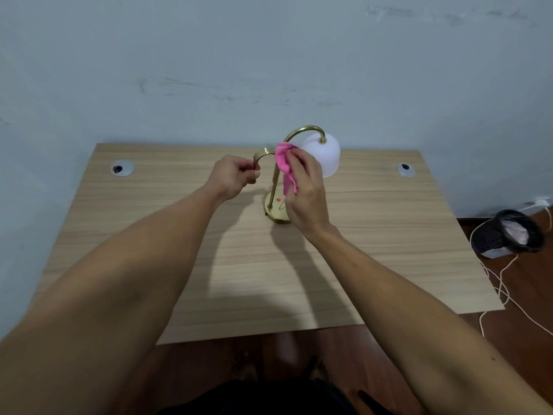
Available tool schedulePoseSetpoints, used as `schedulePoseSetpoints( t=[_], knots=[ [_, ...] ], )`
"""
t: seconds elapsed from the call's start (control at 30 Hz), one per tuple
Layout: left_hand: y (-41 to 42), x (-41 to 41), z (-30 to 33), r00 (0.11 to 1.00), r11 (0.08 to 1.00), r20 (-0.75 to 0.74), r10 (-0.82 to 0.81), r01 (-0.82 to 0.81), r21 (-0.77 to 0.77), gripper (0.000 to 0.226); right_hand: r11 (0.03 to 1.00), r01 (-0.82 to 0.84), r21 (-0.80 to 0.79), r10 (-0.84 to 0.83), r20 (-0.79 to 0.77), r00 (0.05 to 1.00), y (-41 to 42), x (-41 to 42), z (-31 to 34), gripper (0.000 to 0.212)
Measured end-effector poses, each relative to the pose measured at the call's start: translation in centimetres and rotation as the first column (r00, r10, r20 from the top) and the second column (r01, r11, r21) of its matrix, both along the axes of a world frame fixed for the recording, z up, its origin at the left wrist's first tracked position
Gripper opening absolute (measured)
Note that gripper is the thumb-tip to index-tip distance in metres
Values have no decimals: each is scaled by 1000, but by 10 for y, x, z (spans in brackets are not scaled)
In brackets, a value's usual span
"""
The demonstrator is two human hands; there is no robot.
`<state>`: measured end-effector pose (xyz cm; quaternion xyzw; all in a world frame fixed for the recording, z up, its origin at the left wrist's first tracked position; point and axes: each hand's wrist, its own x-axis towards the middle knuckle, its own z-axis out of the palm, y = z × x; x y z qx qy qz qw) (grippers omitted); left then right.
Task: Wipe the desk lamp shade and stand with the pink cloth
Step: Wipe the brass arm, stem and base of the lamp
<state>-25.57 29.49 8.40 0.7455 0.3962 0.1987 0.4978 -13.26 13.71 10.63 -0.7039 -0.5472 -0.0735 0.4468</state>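
On the tabletop (239, 265), your left hand (233, 175) pinches the brass stand (263, 154); your right hand's (305, 190) fingers (296, 158) clutch the pink cloth (284, 163) beside the white shade (324, 154).

Plain home room, likely a study corner. Wood-grain desk (389, 235) with two cable grommets (122, 168) pushed against a scuffed pale-blue wall (209, 70). Lower right: dark wood floor (523, 310), small mesh wastebasket (505, 235), loose white cords (496, 283).
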Motion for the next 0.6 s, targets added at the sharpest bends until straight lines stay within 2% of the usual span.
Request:
schedulePoseSetpoints(
  t=[0.07,0.13,0.23,0.33,0.47,0.6],
  knots=[
    [1,0,0,1000,1000,-16,-10,10,5,10,993,-111,-34,114,100,988,16,-3,5,51],
    [2,-1,1,999,1000,-48,-8,9,14,17,973,-177,-145,201,168,965,32,-7,9,50],
    [2,-3,2,999,1000,-52,-7,7,-1,22,949,-163,-271,225,217,950,41,-8,8,56],
    [3,-4,2,999,1000,-48,-6,6,-6,17,955,-133,-266,198,237,951,39,-3,1,59],
    [5,-3,2,999,1000,-48,-9,10,12,11,978,-87,-191,115,140,983,16,8,-10,58],
    [3,-1,3,999,999,-35,31,-30,21,14,954,-54,-295,43,-44,998,-25,25,-36,60]
  ],
)
